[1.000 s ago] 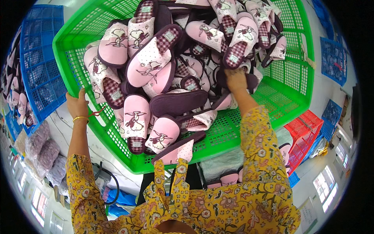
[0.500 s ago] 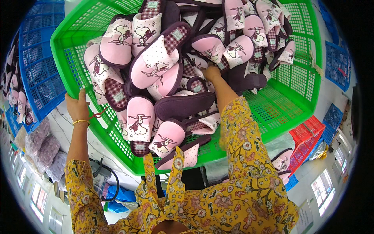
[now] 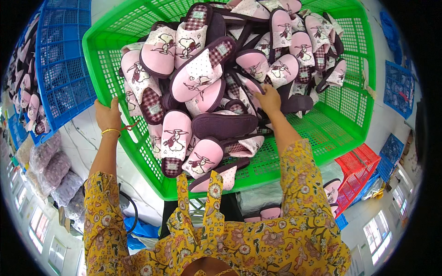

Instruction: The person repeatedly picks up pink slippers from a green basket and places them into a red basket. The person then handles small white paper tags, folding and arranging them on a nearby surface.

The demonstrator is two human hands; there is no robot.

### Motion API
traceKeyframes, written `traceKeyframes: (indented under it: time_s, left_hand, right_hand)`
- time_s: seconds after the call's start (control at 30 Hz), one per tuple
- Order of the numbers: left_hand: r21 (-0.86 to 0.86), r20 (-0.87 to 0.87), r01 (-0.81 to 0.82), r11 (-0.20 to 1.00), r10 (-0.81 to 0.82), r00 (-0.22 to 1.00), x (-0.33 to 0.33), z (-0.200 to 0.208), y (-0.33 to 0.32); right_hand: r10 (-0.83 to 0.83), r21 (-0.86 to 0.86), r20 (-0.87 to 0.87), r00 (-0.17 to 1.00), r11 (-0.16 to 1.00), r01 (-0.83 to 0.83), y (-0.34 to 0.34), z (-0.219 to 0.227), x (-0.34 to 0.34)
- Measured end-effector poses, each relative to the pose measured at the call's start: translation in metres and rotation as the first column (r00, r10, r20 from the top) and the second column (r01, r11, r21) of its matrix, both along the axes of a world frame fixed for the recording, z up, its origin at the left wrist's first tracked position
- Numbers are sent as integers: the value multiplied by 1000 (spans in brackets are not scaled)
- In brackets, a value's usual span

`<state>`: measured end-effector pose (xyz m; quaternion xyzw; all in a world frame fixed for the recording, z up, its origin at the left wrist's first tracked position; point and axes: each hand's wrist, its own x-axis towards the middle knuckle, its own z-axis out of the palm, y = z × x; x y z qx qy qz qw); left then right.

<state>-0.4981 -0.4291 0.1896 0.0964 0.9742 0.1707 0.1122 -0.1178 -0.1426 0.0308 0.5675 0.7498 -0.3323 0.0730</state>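
Right hand (image 3: pixel 268 99) fingers among slippers (image 3: pixel 202 83), left hand (image 3: pixel 107 116) gripping green basket (image 3: pixel 351 120) rim

This looks like a slipper factory or packing workshop. A big green crate (image 3: pixel 350 115) is heaped with matching pink slippers (image 3: pixel 175 133); left of it a blue crate (image 3: pixel 64 69) holds more of them. Below that blue crate lie clear bags of goods (image 3: pixel 50 170), and right of the green crate stands a red crate (image 3: pixel 357 172).

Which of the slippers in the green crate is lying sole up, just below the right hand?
The dark plum slipper lying crosswise mid-pile, its plain sole facing up; the neighbours show pink cartoon uppers.
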Motion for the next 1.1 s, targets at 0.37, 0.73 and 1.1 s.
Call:
traceKeyframes:
  time_s: [0.37,0.73,1.1]
  left_hand:
    - [-197,-176,76,978,-111,978,-17,-33,-27]
    - [-225,-1,13,974,-14,1000,-11,-13,-9]
    - [-211,-164,72,975,-107,981,-16,-30,-21]
  right_hand:
    - [-856,-794,-246,455,447,412,-19,162,53]
    - [-25,-531,-48,999,847,-5,-114,112,-57]
    - [-191,192,-395,899,939,284,-16,54,-45]
